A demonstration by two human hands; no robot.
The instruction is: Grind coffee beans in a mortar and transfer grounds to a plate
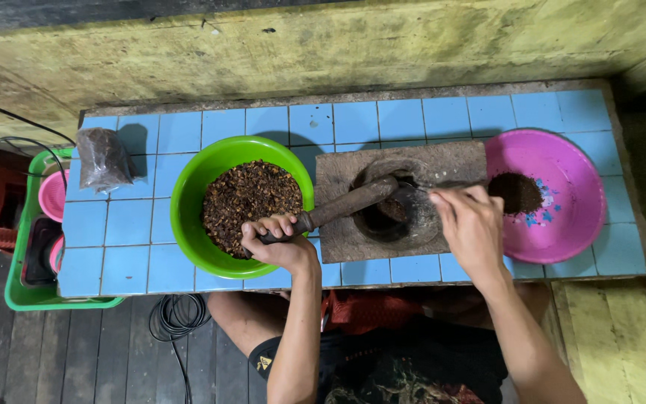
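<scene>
Fists: left hand (278, 238) clenches pestle (338, 209); right hand (469, 224) apparently pinches a spoon (454, 185).

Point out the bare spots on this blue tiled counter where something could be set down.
Bare tiles run along the back of the counter, behind the green bowl and stone mortar slab. Another patch lies front-left, below the plastic bag. Between green bowl and pink basin it is crowded: slab, pestle, left hand, right hand.

You have before you: two hands, left (278, 238) and right (471, 227); one pestle (345, 206); one stone mortar (401, 202); two bowls, one green (188, 202), one pink (577, 202); one plastic bag (103, 158); one green crate (20, 292).
</scene>
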